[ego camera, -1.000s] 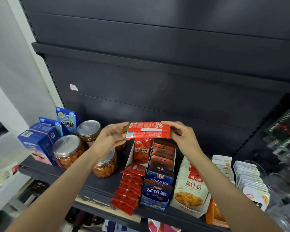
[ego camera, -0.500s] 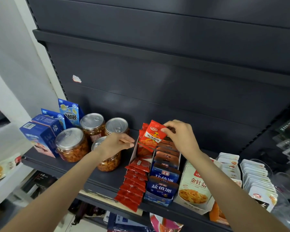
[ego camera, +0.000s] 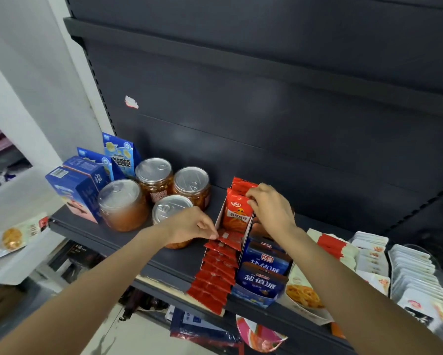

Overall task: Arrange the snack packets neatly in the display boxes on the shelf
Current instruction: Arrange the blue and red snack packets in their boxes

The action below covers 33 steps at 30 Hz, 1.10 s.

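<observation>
R hand (ego camera: 270, 208) curled over upright red snack packet (ego camera: 237, 212) at far end of white display box (ego camera: 221, 217), fingers gripping its top edge. L hand (ego camera: 189, 225) pinches top flat packet (ego camera: 226, 239) of glossy red row (ego camera: 215, 275) w/ crimped edges, spilling past near shelf (ego camera: 164, 265) lip.

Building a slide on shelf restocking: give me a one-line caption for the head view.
Right hand sets upright red snack packets into the display box while the left hand pinches a flat packet.
</observation>
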Available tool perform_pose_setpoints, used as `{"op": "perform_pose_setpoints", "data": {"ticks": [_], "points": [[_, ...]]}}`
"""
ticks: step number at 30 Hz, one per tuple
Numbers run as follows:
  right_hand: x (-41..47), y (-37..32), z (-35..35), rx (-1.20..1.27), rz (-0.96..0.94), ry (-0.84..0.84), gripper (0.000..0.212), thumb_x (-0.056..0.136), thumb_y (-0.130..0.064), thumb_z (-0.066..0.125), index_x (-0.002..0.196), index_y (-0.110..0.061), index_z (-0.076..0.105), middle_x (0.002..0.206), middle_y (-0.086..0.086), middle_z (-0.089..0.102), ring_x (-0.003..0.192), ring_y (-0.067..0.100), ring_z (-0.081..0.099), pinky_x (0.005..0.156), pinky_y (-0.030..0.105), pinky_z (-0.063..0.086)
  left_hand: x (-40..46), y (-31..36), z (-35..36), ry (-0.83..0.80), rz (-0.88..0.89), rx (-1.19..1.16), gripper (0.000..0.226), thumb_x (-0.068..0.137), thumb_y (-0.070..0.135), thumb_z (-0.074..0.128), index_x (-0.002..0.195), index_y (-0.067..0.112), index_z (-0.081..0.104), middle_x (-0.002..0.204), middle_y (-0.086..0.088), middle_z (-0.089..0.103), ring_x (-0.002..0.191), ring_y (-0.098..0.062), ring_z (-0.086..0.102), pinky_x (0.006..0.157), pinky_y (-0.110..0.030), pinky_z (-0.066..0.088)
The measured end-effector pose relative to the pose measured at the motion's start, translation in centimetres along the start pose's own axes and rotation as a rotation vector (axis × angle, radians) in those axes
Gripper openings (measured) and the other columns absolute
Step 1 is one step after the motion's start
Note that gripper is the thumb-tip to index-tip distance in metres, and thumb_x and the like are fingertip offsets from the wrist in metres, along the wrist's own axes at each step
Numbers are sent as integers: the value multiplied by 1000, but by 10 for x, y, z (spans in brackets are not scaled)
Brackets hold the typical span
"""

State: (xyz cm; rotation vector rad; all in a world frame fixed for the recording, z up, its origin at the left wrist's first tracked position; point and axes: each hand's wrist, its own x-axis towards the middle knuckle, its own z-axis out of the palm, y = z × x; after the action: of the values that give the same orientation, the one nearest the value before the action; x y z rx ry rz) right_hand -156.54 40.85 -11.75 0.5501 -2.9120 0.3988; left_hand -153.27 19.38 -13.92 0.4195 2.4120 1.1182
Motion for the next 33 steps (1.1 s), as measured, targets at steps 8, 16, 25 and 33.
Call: {"op": "perform_pose_setpoints", "data": {"ticks": [8, 16, 25, 33], "points": [[21, 5, 9, -91, 6, -22, 24, 90, -15, 59, 113, -18, 65, 110, 3, 58, 104, 19, 53, 83, 31, 47, -2, 13, -14, 362, 167, -63, 9, 92, 10, 58, 88, 16, 65, 87, 9, 67, 87, 0, 63, 77, -9, 47], [10, -6, -45, 514, 63, -94, 27, 89, -39, 58, 106, -22, 69, 98, -5, 61, 92, 8, 58, 79, 26, 48, 5, 35, -23, 453, 176, -150, 10, 94, 11, 55, 89, 10, 65, 83, 3, 69, 79, -6, 67, 76, -18, 53], [2, -6, -76, 492, 95, 29, 15, 89, -23, 61, 101, -18, 68, 92, -7, 60, 77, 3, 59, 64, 13, 41, 12, 63, -25, 574, -2, -115, 33, 98, 36, 45, 109, 12, 66, 91, 2, 60, 87, -10, 58, 78, -21, 43], [-18, 6, -98, 979, 186, 204, 10, 88, -16, 63, 94, -20, 70, 83, -5, 70, 76, 7, 67, 69, 17, 54, 0, 74, -21, 342, -224, -840, 34, 97, 34, 47, 117, 8, 57, 105, -12, 70, 92, -16, 68, 81, -23, 52]]}}
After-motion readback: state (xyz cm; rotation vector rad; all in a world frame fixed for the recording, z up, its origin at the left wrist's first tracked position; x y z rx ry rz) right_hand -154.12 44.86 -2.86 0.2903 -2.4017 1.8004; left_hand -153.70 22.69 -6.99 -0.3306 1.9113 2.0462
